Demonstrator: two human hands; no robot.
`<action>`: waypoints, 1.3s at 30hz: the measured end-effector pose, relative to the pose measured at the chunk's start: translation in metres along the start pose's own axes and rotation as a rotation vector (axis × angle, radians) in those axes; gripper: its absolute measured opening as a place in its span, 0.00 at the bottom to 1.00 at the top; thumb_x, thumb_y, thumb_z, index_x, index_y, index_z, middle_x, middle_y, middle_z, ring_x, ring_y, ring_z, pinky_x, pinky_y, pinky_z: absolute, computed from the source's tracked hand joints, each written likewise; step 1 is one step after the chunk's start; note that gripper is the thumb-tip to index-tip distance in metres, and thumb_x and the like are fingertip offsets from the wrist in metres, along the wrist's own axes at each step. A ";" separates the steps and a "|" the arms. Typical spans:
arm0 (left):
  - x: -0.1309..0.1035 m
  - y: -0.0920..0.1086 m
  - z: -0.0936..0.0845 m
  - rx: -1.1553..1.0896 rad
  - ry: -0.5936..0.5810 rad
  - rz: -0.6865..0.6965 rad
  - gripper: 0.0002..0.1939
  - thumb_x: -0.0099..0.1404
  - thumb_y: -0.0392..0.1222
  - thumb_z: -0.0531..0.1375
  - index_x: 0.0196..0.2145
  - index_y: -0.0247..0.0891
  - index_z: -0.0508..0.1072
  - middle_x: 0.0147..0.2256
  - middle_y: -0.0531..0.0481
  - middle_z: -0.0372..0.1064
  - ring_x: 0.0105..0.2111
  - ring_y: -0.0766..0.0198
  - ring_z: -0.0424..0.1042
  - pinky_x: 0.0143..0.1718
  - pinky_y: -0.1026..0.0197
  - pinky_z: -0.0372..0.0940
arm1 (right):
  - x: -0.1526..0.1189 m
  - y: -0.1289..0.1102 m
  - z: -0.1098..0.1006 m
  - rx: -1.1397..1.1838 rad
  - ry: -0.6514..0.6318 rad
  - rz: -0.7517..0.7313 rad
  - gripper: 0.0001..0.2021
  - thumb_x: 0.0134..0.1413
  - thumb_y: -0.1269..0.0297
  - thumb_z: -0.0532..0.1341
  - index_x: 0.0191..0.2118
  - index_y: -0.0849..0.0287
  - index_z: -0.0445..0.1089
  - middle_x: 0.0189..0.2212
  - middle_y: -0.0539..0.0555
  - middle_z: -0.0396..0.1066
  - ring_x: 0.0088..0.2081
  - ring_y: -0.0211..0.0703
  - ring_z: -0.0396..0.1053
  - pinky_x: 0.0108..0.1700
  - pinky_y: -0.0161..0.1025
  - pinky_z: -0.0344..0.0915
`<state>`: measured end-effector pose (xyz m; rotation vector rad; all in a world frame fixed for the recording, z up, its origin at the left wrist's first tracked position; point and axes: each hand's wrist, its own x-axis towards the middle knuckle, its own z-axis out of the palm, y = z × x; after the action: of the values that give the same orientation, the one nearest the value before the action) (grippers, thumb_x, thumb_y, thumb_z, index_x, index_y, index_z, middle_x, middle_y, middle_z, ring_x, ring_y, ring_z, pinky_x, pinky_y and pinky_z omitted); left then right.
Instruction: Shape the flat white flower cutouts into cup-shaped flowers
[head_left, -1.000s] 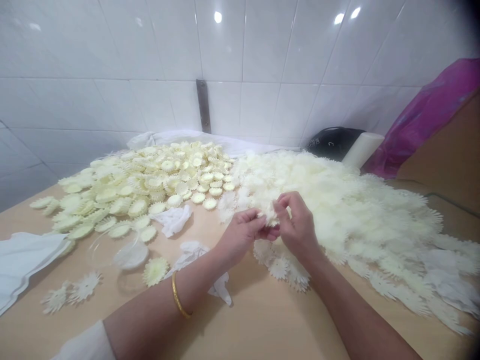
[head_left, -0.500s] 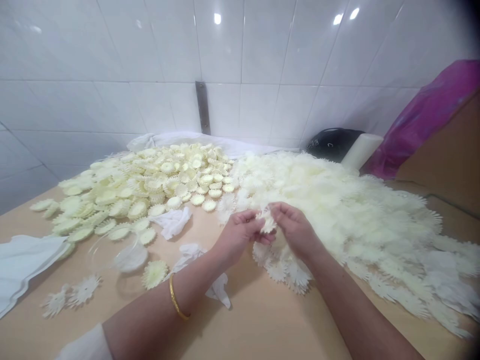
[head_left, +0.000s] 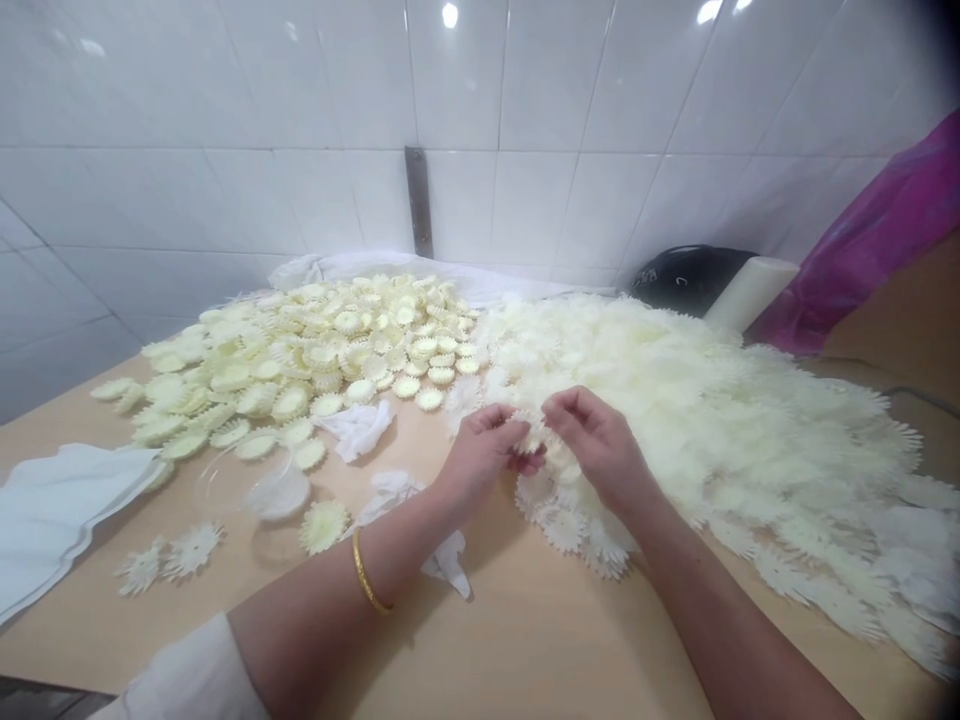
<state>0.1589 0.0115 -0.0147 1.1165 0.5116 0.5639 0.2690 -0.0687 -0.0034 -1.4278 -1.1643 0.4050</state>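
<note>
As your left hand (head_left: 480,455) pinches a frilled disc (head_left: 528,433) over the surface (head_left: 540,640), your right hand (head_left: 550,408) is beside it
Right fingertips nearly meet; whether they grip its edge, I cannot tell

The left arm (head_left: 296,635) wears a cream-white sleeve (head_left: 196,672) and gold bangle (head_left: 362,571).

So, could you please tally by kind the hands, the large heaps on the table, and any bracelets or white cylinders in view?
Hands: 2 (left hand, right hand)
Large heaps: 2 (yellowish heap, paler heap)
Bracelets: 1 (gold bracelet)
White cylinders: 1 (white cylinder)
Total: 6
</note>
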 end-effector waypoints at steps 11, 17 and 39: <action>0.000 -0.001 -0.001 0.102 -0.040 0.038 0.13 0.52 0.42 0.61 0.24 0.35 0.58 0.20 0.57 0.58 0.20 0.68 0.69 0.23 0.65 0.63 | 0.000 0.003 0.005 0.062 0.026 0.054 0.09 0.48 0.62 0.58 0.23 0.59 0.62 0.22 0.48 0.60 0.27 0.37 0.59 0.31 0.35 0.57; 0.000 -0.001 0.006 0.051 -0.057 -0.009 0.11 0.51 0.38 0.60 0.25 0.36 0.58 0.17 0.58 0.58 0.18 0.67 0.68 0.20 0.66 0.63 | 0.001 0.008 0.010 0.272 0.139 0.233 0.12 0.44 0.58 0.59 0.20 0.59 0.58 0.17 0.45 0.54 0.21 0.33 0.53 0.25 0.33 0.54; 0.002 -0.005 0.000 -0.001 -0.202 -0.012 0.11 0.54 0.43 0.59 0.34 0.34 0.64 0.26 0.49 0.67 0.21 0.67 0.70 0.21 0.68 0.64 | -0.003 0.003 0.010 -0.144 0.063 -0.109 0.09 0.50 0.62 0.56 0.23 0.59 0.68 0.25 0.52 0.65 0.28 0.40 0.64 0.31 0.36 0.61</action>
<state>0.1611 0.0112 -0.0199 1.1545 0.3426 0.4354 0.2609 -0.0651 -0.0101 -1.4820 -1.2338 0.2014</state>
